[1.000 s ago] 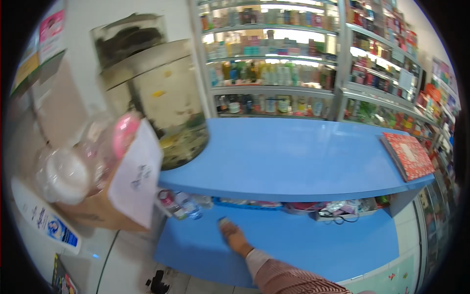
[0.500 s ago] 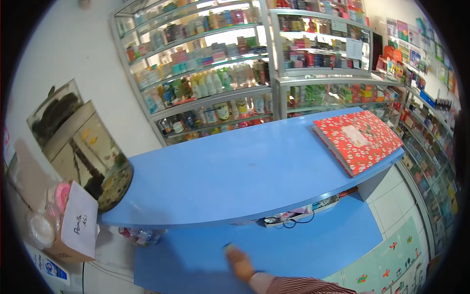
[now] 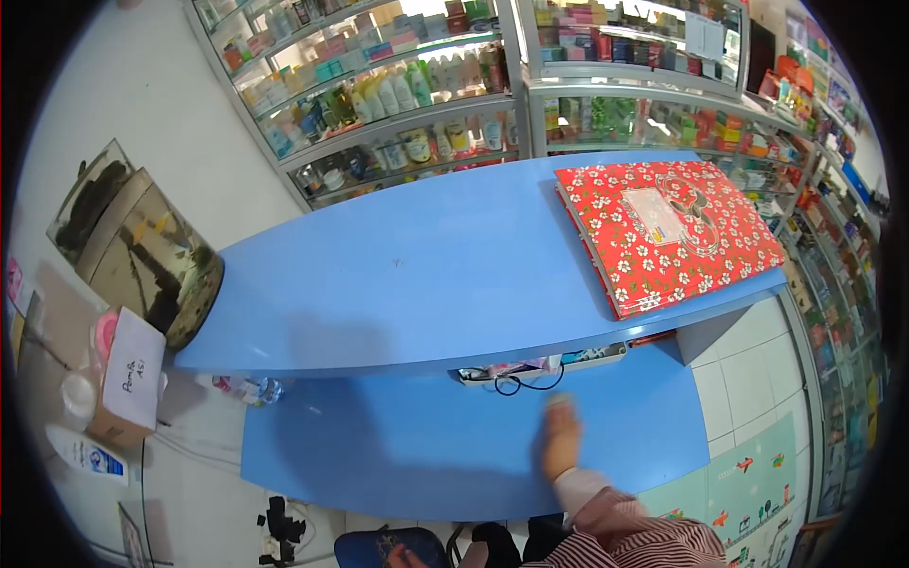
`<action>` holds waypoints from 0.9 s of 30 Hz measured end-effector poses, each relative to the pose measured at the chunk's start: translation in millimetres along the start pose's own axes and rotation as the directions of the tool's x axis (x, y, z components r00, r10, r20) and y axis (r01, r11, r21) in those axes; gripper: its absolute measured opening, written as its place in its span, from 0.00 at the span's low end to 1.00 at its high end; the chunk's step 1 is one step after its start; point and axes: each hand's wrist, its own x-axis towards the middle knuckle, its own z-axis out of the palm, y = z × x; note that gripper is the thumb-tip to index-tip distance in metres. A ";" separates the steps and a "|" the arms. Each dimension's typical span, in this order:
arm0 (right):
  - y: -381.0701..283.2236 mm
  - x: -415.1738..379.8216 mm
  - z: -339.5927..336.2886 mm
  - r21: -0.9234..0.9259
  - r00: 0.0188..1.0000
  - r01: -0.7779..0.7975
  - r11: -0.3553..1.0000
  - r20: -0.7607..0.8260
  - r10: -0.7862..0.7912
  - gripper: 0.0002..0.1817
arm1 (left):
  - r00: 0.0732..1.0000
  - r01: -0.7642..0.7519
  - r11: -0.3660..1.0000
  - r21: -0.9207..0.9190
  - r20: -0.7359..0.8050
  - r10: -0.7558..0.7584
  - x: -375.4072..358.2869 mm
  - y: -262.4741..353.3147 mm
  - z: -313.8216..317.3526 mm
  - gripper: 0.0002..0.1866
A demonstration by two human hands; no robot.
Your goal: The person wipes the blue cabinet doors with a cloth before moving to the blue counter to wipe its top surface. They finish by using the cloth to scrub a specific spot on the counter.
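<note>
Right hand: my right hand (image 3: 561, 441) was out flat-ish on the lower blue worktop (image 3: 379, 454), with something small and pale (image 3: 559, 405) under the fingertips, maybe a cloth or pad. Too blurred to call it.
Grip state: couldn't tell if the grip was closed on that pale thing or just pressing on it.
Left hand: only a sliver showed at the bottom edge near the chair (image 3: 388, 549), so no read on it.
Where the thing was: on the lower worktop, just in front of the tray of cables (image 3: 530, 374) tucked under the upper shelf.
Doing it well: I'd say keep the palm low and pressure even, and steer clear of the black cable loop (image 3: 516, 383) hanging off that tray, since it looked easy to snag.
Fish tank: the glass tank (image 3: 142, 256) sat at the left end of the upper counter (image 3: 407, 275), with water, dark gravel and some orange fish shapes in it.
Cardboard box: the box (image 3: 128, 374) with a handwritten label held pink and white plastic bits.
Bottle: a plastic bottle (image 3: 248, 388) lay on its side by the lower worktop's left corner; contents unclear.
Red book: the flowered red book (image 3: 672, 232) lay flat at the right end of the upper counter, well apart from my hand.
</note>
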 end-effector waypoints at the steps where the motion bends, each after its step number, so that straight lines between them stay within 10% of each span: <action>1: -35.7 -24.7 20.4 0.025 0.973 0.170 0.985 0.155 -0.172 0.29 | 0.999 0.036 0.999 0.011 0.027 -0.037 -10.6 -4.3 2.5 0.16; 2: -59.0 -60.5 63.7 -0.183 0.874 0.472 0.863 0.231 -0.429 0.29 | 0.996 0.074 0.997 0.022 0.057 -0.075 -19.3 -7.8 3.9 0.16; 4: -103.9 -94.3 38.5 0.148 0.608 0.654 0.742 0.481 -0.631 0.26 | 0.996 0.056 0.992 0.115 0.065 -0.064 -33.8 -14.0 2.7 0.15; 8: -48.8 -89.8 -20.4 0.489 0.329 0.637 0.596 0.527 -0.783 0.26 | 0.993 -0.061 0.989 0.135 0.109 0.046 -46.9 -22.6 7.9 0.15; 12: 107.0 -95.2 -83.6 0.144 0.857 0.305 0.941 0.389 -0.337 0.27 | 0.854 -0.399 0.788 0.469 0.503 0.133 -32.8 -182.5 16.3 0.17; 14: 132.5 -98.3 -123.0 0.043 0.973 -0.158 0.987 0.174 0.148 0.29 | 0.736 -0.257 0.630 0.733 0.571 -0.363 -34.1 -195.4 11.1 0.19; 15: 130.5 -108.9 -115.4 -0.094 0.955 -0.295 0.951 0.008 0.298 0.29 | 0.741 -0.242 0.631 0.737 0.560 -0.370 -37.7 -207.4 6.1 0.19; 17: 99.2 -127.9 -70.3 -0.088 0.985 -0.169 0.982 0.014 0.170 0.29 | 0.738 -0.382 0.766 0.517 0.670 -0.083 -57.0 -250.9 -8.5 0.19; 22: -103.5 -157.0 65.8 0.304 0.937 0.314 0.899 0.053 -0.346 0.27 | 0.842 -0.338 0.773 0.537 0.540 -0.007 -22.4 -272.3 -86.0 0.18; 24: -203.6 -162.2 114.2 -0.395 0.781 0.611 0.686 0.160 -0.603 0.22 | 0.861 -0.358 0.769 0.530 0.506 0.053 1.7 -260.4 -110.6 0.17; 27: -303.3 -151.1 171.2 0.495 0.610 0.669 0.554 0.060 -0.790 0.24 | 0.869 -0.399 0.763 0.509 0.475 0.138 22.8 -244.5 -134.1 0.16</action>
